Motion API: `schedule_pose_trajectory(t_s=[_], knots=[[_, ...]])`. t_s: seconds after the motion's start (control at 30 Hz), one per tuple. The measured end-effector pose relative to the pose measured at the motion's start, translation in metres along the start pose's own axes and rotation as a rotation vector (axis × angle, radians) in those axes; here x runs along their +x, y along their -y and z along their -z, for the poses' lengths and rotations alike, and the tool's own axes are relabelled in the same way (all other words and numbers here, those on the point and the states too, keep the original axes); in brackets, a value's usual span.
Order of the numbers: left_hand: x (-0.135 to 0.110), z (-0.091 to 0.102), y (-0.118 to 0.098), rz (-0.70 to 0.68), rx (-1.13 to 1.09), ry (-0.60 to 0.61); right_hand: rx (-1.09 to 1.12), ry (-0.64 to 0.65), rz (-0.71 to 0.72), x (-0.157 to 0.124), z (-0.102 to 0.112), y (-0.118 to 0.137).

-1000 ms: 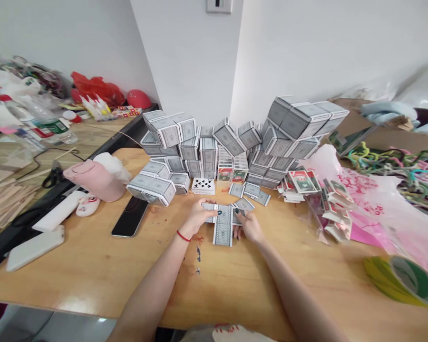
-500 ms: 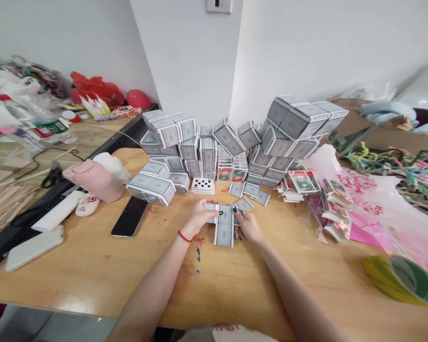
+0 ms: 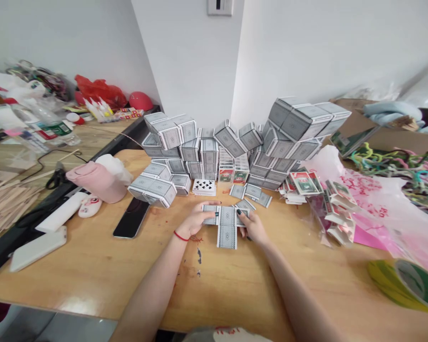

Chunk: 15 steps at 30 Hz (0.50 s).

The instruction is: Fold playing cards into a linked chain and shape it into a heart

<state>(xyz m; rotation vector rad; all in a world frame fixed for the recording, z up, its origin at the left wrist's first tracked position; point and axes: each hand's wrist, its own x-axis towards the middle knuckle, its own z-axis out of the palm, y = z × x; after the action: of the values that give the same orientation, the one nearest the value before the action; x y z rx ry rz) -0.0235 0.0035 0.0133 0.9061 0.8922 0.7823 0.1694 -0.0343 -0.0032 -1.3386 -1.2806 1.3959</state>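
Hands (image 3: 194,221) (image 3: 256,228) pinching grey-backed cards (image 3: 227,229), fingers (image 3: 207,216) closed, spade-faced deck (image 3: 204,185) beyond, bag print (image 3: 364,190) illegible

I receive a bright picture; the table (image 3: 135,280) shows glare at near left, the tape (image 3: 383,280) looks stretched, slightly blurred.

Forearms (image 3: 148,278) angle inward, left hand (image 3: 193,220) and right hand (image 3: 254,228) pinching, thumbs (image 3: 210,215) uppermost.

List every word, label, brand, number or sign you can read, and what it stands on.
No word or number reads clearly.
Face-up card: black spade signs; corner number too small.
Held cards: nothing readable.
Card boxes: too small.
Bottle label: too small.
Pinkish bag: red print, blurred.
Clothing: red marks, unreadable.
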Motion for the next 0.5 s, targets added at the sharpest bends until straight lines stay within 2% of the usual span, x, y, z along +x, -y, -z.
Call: schedule_pose_trajectory(t_s=[0.13, 0.27, 0.5], knots=[[0.0015, -0.0010, 0.0016, 0.004, 0.007, -0.016, -0.031, -0.029, 0.043, -0.0013, -0.0018, 0.0018], [0.0024, -0.0034, 0.0022, -0.027, 0.017, -0.055, -0.034, -0.031, 0.029, 0.0003, -0.0040, 0.0004], [0.0005, -0.0046, 0.0003, -0.008, -0.007, -0.045, -0.025, -0.017, 0.006, 0.0006, -0.0061, -0.0014]])
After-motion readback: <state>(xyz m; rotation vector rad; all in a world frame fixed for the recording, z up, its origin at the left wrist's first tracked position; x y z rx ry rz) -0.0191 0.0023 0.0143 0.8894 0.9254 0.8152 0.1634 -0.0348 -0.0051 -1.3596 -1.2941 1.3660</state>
